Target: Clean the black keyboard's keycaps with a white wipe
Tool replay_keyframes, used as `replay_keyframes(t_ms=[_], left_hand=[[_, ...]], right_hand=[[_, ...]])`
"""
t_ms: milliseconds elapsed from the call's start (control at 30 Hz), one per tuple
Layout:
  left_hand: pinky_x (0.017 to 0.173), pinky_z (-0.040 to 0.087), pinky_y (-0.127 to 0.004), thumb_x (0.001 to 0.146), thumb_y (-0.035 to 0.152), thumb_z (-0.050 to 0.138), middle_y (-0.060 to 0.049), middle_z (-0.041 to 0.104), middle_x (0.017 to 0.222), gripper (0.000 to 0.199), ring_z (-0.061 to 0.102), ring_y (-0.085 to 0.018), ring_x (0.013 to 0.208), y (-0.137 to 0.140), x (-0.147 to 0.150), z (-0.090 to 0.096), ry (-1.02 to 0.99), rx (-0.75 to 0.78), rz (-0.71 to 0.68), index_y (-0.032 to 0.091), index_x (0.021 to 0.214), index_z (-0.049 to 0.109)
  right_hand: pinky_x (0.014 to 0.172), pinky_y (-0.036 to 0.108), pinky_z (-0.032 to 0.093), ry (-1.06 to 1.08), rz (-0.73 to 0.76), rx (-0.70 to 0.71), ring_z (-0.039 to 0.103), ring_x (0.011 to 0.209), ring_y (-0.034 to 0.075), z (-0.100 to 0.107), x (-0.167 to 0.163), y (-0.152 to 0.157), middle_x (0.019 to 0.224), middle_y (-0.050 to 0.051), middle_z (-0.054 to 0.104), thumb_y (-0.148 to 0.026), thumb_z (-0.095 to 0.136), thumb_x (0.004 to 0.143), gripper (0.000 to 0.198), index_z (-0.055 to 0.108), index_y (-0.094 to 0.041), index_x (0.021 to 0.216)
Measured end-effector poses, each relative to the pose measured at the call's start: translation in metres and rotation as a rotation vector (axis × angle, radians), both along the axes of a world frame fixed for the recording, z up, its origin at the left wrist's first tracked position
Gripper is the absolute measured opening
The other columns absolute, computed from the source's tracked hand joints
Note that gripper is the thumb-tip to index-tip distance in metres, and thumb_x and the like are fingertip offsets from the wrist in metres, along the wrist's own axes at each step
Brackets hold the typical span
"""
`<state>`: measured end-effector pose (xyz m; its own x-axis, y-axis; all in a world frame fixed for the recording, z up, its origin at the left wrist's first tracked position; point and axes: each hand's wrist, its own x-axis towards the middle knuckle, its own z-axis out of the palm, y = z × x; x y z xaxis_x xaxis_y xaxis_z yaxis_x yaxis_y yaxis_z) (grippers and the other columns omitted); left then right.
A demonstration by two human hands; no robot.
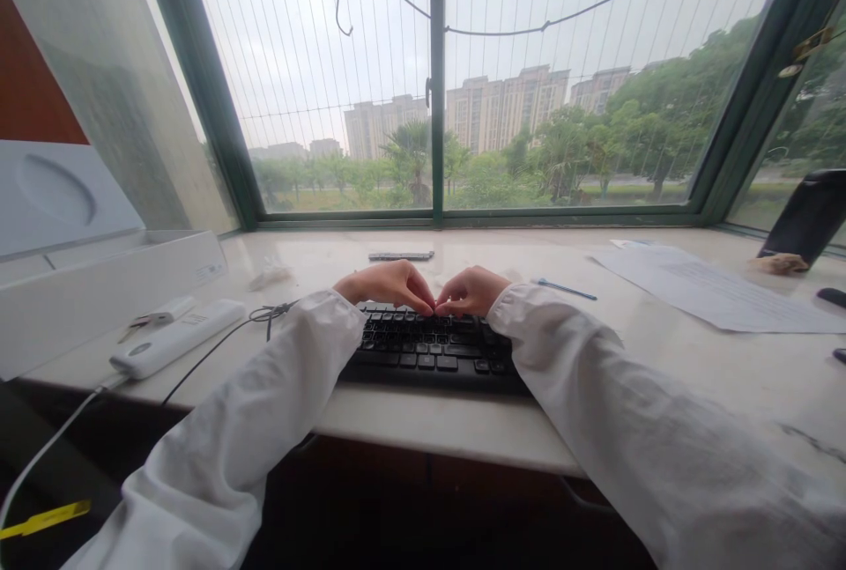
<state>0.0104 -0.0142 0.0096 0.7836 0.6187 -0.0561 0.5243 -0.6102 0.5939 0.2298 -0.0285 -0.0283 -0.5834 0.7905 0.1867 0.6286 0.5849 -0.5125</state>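
A black keyboard (440, 376) lies on the pale windowsill counter in front of me. Above its far rows, my left hand (395, 282) bends down from the left with fingers pressed together. My right hand (472, 290) mirrors it from the right, also in a pinch. The fingertips of both hands meet or nearly meet over the keys; anything between them is too small to make out. White sleeves cover both forearms and hide the keyboard's left and right ends.
A white power strip (178, 339) and an open white box (112, 288) are on the left. Behind the hands lies a thin grey strip (401, 256). To the right are a blue pen-like stick (565, 290), paper sheets (707, 288) and a dark upright object (806, 213).
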Motion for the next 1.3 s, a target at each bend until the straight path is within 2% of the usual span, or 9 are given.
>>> replay_keyframes(t_ms=[167,300,700,867,1000,1133,1300], left_hand=[[0.063,0.042,-0.022,0.069,0.046,0.072,-0.002,0.074,0.079,0.031,0.061,-0.014,0.069,-0.001,0.001,-0.001,-0.004,0.024,0.000,0.024,0.089,0.078],[0.067,0.042,-0.022,0.064,0.045,0.076,-0.001,0.075,0.079,0.028,0.063,-0.016,0.074,-0.001,0.001,0.000,-0.011,0.048,0.003,0.025,0.084,0.079],[0.066,0.040,-0.021,0.064,0.044,0.076,0.001,0.075,0.081,0.029,0.064,-0.015,0.074,0.000,0.003,-0.002,0.071,0.111,0.004,0.026,0.087,0.079],[0.067,0.041,-0.021,0.066,0.043,0.075,0.001,0.075,0.080,0.028,0.064,-0.016,0.075,-0.001,0.003,-0.002,0.086,0.114,0.002,0.026,0.088,0.079],[0.067,0.040,-0.022,0.063,0.044,0.076,0.001,0.075,0.079,0.029,0.064,-0.016,0.075,-0.002,0.004,-0.002,0.078,0.094,0.022,0.026,0.086,0.079],[0.068,0.039,-0.023,0.061,0.044,0.077,0.002,0.074,0.076,0.030,0.062,-0.015,0.074,-0.004,0.005,0.000,0.098,0.095,0.065,0.025,0.085,0.079],[0.072,0.038,-0.023,0.063,0.048,0.075,0.001,0.075,0.083,0.038,0.062,-0.016,0.079,-0.007,0.005,0.004,0.160,0.094,0.057,0.024,0.091,0.078]], right_hand=[[0.052,0.021,0.033,-0.054,-0.004,0.103,0.053,0.052,0.008,0.000,-0.001,-0.001,0.058,-0.003,0.066,-0.045,0.074,0.066,0.028,0.078,-0.025,0.084],[0.053,0.021,0.032,-0.069,0.006,0.132,0.051,0.051,0.007,0.001,-0.002,-0.002,0.058,-0.004,0.065,-0.043,0.075,0.066,0.024,0.079,-0.027,0.083],[0.056,0.021,0.037,-0.098,-0.033,0.163,0.057,0.057,0.010,0.002,-0.007,-0.003,0.062,-0.002,0.068,-0.040,0.079,0.060,0.021,0.078,-0.025,0.074],[0.054,0.021,0.037,-0.064,-0.011,0.051,0.057,0.052,0.010,0.001,-0.006,-0.002,0.054,-0.002,0.066,-0.045,0.072,0.068,0.024,0.078,-0.023,0.073],[0.053,0.021,0.037,-0.035,-0.072,-0.025,0.057,0.050,0.011,0.005,-0.008,-0.006,0.052,-0.002,0.066,-0.043,0.076,0.064,0.023,0.078,-0.022,0.073],[0.055,0.020,0.038,-0.021,-0.093,0.007,0.059,0.054,0.011,0.011,-0.011,-0.013,0.053,-0.003,0.066,-0.040,0.077,0.063,0.021,0.079,-0.023,0.074],[0.056,0.019,0.039,-0.119,-0.084,-0.006,0.059,0.057,0.010,0.016,-0.012,-0.016,0.057,-0.002,0.068,-0.041,0.074,0.067,0.024,0.078,-0.021,0.079]])
